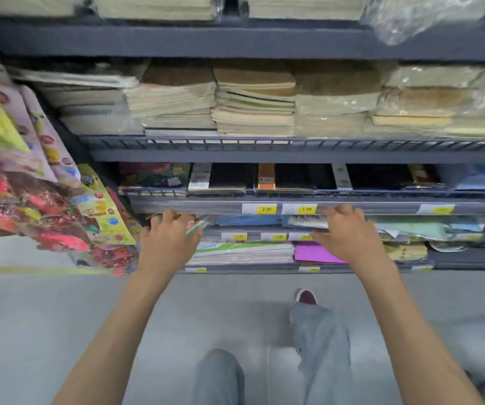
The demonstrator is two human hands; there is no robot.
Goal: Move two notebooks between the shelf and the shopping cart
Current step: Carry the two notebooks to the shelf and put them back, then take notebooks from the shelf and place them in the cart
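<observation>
The person stands facing a dark grey metal shelf unit [294, 156] and reaches both bare arms toward one of its lower tiers.

The left hand [167, 238], at about 8 o'clock from the middle of the view, has its fingers curled at the tier's front lip. Its grip is closed on a thin pale-green notebook [200, 227], which sticks out at a slant from beside the thumb toward 2 o'clock. The picture is blurred there, so how much of the notebook sits inside the hand is unclear.

The right hand [349, 232], at about 4 o'clock, has its fingers spread and bent over the front of a pale flat stack [308, 222] on the same tier. I cannot tell whether this grip is clamped on anything or merely resting.

Between the hands lie blue flat covers [250, 220], just under a clear price rail with yellow price tags [266, 209]. One tier lower, at 6 o'clock, sit a white-edged stack [244, 254] and a magenta pad [314, 254] beside it.

At 12 o'clock, tall piles of cream-paged notebooks [253, 112] fill an upper tier.

At 9 o'clock, bright printed packs [31, 185] hang beside the unit.

Below, over the grey floor [45, 317], show grey trouser legs [320, 346] and a dark red shoe [307, 296].
</observation>
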